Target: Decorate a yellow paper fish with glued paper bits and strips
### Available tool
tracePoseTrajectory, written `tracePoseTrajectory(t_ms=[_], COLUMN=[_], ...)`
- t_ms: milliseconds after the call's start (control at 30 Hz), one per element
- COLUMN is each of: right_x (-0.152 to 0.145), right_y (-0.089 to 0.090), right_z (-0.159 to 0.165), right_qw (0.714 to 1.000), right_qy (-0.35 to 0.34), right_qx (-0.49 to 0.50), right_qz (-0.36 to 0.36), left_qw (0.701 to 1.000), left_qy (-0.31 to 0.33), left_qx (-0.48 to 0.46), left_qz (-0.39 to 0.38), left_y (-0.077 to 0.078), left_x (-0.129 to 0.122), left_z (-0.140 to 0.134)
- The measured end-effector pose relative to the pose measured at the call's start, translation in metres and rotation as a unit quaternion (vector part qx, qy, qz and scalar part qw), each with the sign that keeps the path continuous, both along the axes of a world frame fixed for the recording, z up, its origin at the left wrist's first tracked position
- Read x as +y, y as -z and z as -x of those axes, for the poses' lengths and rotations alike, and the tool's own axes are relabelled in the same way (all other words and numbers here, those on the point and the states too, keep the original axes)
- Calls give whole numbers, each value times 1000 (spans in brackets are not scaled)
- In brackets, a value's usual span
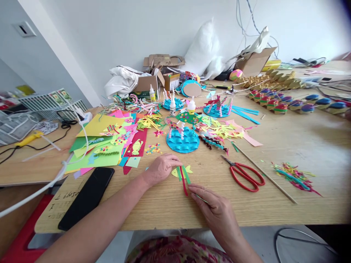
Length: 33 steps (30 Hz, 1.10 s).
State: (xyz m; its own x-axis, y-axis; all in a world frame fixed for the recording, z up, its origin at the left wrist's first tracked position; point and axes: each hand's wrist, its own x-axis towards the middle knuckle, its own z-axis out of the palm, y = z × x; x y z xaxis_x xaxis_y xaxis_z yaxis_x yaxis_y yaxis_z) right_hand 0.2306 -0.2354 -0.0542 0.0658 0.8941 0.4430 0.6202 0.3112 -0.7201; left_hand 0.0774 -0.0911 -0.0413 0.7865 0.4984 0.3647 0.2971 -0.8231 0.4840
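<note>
A small yellow paper fish (174, 172) lies on the wooden table in front of me, with green strips and a red paper strip (184, 188) across its body. My left hand (161, 170) presses its closed fingertips on the fish and the strips' upper ends. Between the thumb and fingers of my right hand (216, 206) is the lower part of a green paper strip (187, 176), slanting down from the fish. The fish's tail shows to the right of the strips; its middle is partly covered by them. Red-handled scissors (246, 176) lie open-bladed to the right.
A blue egg-carton base (182, 140) stands beyond my hands. Coloured paper sheets (95, 146) and a black phone (86, 199) lie left. A thin wooden stick (267, 175) and paper scraps (294, 177) lie right. Glue bottles (172, 106) stand farther back. A white cable (60, 173) crosses the left side.
</note>
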Motion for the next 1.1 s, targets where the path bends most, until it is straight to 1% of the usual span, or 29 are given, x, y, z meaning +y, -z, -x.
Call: tracePoseTrajectory(t_ms=[267,467,667,767,867,1000,1100], right_x=[0,3,3,3,2,2,1], right_y=[-1,0,-4,-6,-6,-6,-5], right_z=[0,0,1,1,0,-2,-4], right_qw=[1000,1000,1000,999,999,997,993], right_qy=[-3,-10,-21,-28,-26,-15,-6], right_qx=[-4,2,11,21,34,73,110], right_qz=[2,-1,0,2,14,31,43], left_qw=[999,998,998,999,1000,998,996], left_qy=[15,18,17,5,-17,-36,-44], left_qx=[38,47,48,28,13,52,73], left_qz=[-34,-40,-40,-36,-21,-3,-9], left_y=[0,0,0,-2,-8,-16,-17], left_x=[-1,-3,-2,-1,-4,-14,-22], left_z=[-2,-2,-2,-1,1,3,4])
